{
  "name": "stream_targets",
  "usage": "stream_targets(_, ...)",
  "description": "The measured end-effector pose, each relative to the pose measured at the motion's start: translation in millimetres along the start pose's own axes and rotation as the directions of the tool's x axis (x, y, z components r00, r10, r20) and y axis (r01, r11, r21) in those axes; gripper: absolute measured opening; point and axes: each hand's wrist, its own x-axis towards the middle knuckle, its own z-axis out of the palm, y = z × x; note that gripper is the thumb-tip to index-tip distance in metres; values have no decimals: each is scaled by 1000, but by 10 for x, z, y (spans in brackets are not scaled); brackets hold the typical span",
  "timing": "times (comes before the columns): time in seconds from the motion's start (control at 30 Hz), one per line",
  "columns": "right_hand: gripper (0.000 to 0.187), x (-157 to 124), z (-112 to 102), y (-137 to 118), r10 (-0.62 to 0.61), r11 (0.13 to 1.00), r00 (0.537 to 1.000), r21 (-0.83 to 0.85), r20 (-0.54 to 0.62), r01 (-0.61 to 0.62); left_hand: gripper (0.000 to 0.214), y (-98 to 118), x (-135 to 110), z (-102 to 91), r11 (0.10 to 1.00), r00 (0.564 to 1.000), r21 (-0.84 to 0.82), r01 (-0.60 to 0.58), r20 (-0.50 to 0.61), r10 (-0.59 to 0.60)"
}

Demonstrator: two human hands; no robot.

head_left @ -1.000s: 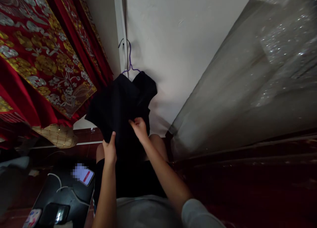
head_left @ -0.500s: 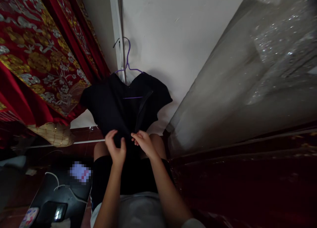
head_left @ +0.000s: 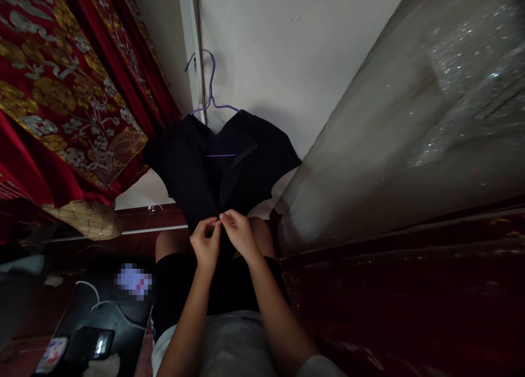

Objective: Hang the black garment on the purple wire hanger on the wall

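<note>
A black short-sleeved shirt (head_left: pixel 258 169) hangs from a purple hanger (head_left: pixel 212 82), its front open in a V at the top. At the lower end of that opening, my left hand (head_left: pixel 206 241) pinches the left edge of the cloth between thumb and fingers. My right hand (head_left: pixel 238 232) is closed on the other edge, its fingertips almost touching those of the left. What lies between the fingertips is too small and dark to make out. The lower part of the shirt hangs down between my knees, dark against my black shorts.
The hanger hooks on a white strip (head_left: pixel 197 33) along the wall. Red embroidered cloth (head_left: pixel 77 93) hangs at left. A large plastic-wrapped surface (head_left: pixel 369 164) leans in from the right. On a black bench (head_left: pixel 86 289) at lower left lie a white cable (head_left: pixel 96 295) and a phone (head_left: pixel 100 344).
My left hand has moved right and closed its fingers onto the shirt, beside my right hand. The right hand has risen slightly, and the shirt's right side has spread outward.
</note>
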Motion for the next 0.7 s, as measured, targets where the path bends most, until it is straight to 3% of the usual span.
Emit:
stream_targets(0.1, 22, 9, -22, -1, -18, 1000, 999, -2, 41, 19, 24, -18, 5, 10, 999, 999, -27, 47, 14, -47)
stream_targets(0.3, 22, 8, 3, 38, -11, 996, 999, -86, 36, 14, 17, -36, 84, -90, 996, 996, 72, -46, 77, 41)
stream_targets(0.47, 20, -10, -19, -1, 81, 991, 987, -115, 140, -65, 16, -116, 46, -183, 995, 996, 86, -49, 72, 43)
stream_targets(0.53, 21, -10, -38, -57, 150, 986, 967, -98, 207, -132, 17, -151, 27, -195, 996, 997, 79, -40, 69, 35)
stream_targets(0.63, 23, 63, -45, -215, 279, 953, 892, 9, 355, -302, 18, -194, 16, -161, 997, 998, 73, -36, 61, 32)
stream_targets(0.7, 22, 209, -38, -397, 306, 930, 875, 81, 375, -360, 19, -220, 4, -86, 997, 998, 64, -40, 57, 36)
